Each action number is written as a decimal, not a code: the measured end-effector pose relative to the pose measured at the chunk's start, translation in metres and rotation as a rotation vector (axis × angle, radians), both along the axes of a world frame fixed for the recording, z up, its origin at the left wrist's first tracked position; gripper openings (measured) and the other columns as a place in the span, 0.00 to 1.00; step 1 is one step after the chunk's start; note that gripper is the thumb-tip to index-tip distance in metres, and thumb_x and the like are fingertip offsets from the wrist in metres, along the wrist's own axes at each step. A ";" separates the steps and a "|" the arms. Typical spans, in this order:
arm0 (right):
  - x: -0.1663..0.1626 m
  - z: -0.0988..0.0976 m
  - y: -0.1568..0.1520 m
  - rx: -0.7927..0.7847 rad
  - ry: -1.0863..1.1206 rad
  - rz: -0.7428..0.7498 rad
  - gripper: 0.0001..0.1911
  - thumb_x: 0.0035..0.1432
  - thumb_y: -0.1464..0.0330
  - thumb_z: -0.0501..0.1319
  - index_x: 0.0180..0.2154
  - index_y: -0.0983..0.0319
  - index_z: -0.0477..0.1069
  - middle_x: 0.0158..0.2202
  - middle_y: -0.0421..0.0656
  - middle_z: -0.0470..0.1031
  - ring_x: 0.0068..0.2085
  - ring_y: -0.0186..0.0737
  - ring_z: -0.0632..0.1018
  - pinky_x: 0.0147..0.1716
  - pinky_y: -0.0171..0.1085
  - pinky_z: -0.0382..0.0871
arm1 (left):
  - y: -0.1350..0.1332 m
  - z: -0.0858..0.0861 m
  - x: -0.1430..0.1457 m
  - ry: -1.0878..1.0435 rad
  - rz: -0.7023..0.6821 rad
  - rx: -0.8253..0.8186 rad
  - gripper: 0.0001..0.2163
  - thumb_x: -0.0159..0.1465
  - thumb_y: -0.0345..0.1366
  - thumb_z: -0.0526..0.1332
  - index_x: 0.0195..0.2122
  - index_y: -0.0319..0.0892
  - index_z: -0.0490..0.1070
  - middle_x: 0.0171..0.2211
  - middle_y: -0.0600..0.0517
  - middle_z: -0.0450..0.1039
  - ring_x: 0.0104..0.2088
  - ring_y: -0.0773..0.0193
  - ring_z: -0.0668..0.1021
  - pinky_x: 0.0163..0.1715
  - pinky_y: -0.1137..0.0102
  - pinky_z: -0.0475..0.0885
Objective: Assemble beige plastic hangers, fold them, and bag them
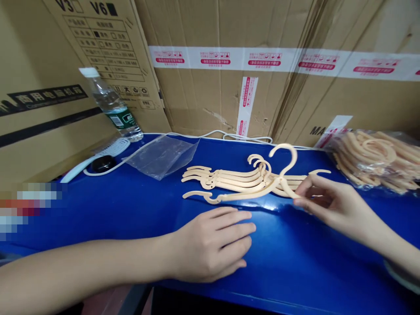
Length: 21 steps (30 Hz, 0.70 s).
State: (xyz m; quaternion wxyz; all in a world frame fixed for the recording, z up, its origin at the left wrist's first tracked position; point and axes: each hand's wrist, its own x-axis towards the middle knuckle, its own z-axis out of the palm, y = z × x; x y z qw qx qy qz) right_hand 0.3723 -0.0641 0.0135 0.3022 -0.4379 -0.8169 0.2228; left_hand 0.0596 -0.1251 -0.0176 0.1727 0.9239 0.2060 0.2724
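Observation:
Between the thumb and fingers of my right hand (337, 208) is the right arm of a beige plastic clothes hanger (252, 193). Its hook points up, and its left end is at the near side of a row of hangers. Behind it, several more beige hangers (239, 175) lie side by side on the blue tabletop (131, 214), their hooks toward the back. My left hand (218, 245) lies palm down on the table in front of the hangers, fingers stretched out and holding nothing. The right hand partly hides the right ends of the hangers.
At right sits a clear bag of beige hangers (377, 157). An empty-looking plastic bag (160, 155), a water bottle (114, 107), a pale comb (98, 157) and a black round object (103, 163) are at left. A white cable (216, 133) runs along the cardboard boxes (213, 96) behind.

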 end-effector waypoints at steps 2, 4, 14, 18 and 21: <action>0.001 -0.004 0.002 0.036 -0.088 0.015 0.14 0.62 0.57 0.66 0.30 0.58 0.71 0.27 0.41 0.76 0.26 0.41 0.78 0.22 0.35 0.72 | 0.001 -0.002 -0.001 0.052 0.041 0.121 0.15 0.67 0.37 0.65 0.54 0.41 0.77 0.57 0.38 0.75 0.60 0.41 0.75 0.62 0.51 0.69; 0.001 -0.007 0.004 0.077 -0.186 0.024 0.12 0.63 0.59 0.64 0.30 0.58 0.71 0.28 0.42 0.77 0.27 0.42 0.77 0.24 0.37 0.71 | 0.004 -0.005 -0.002 0.098 0.090 0.186 0.20 0.68 0.43 0.64 0.57 0.37 0.74 0.59 0.35 0.73 0.60 0.39 0.74 0.61 0.49 0.69; 0.004 -0.020 0.007 0.198 -0.343 0.112 0.08 0.64 0.72 0.57 0.34 0.59 0.74 0.34 0.45 0.77 0.36 0.47 0.79 0.34 0.41 0.72 | 0.008 -0.018 -0.004 0.327 0.230 0.284 0.25 0.72 0.52 0.54 0.59 0.35 0.69 0.64 0.31 0.66 0.64 0.37 0.70 0.61 0.44 0.66; 0.002 -0.023 0.010 0.278 -0.332 0.064 0.08 0.63 0.76 0.57 0.38 0.61 0.73 0.35 0.46 0.78 0.35 0.47 0.79 0.32 0.40 0.72 | 0.012 -0.019 -0.005 0.335 0.238 0.231 0.24 0.71 0.53 0.54 0.57 0.38 0.68 0.66 0.33 0.63 0.66 0.40 0.67 0.64 0.46 0.63; 0.002 -0.028 0.019 0.350 -0.327 0.025 0.07 0.63 0.75 0.57 0.36 0.62 0.72 0.34 0.47 0.76 0.34 0.48 0.79 0.33 0.42 0.73 | 0.025 -0.015 -0.006 0.353 0.226 0.146 0.23 0.71 0.53 0.56 0.54 0.38 0.69 0.68 0.34 0.60 0.69 0.42 0.63 0.66 0.47 0.61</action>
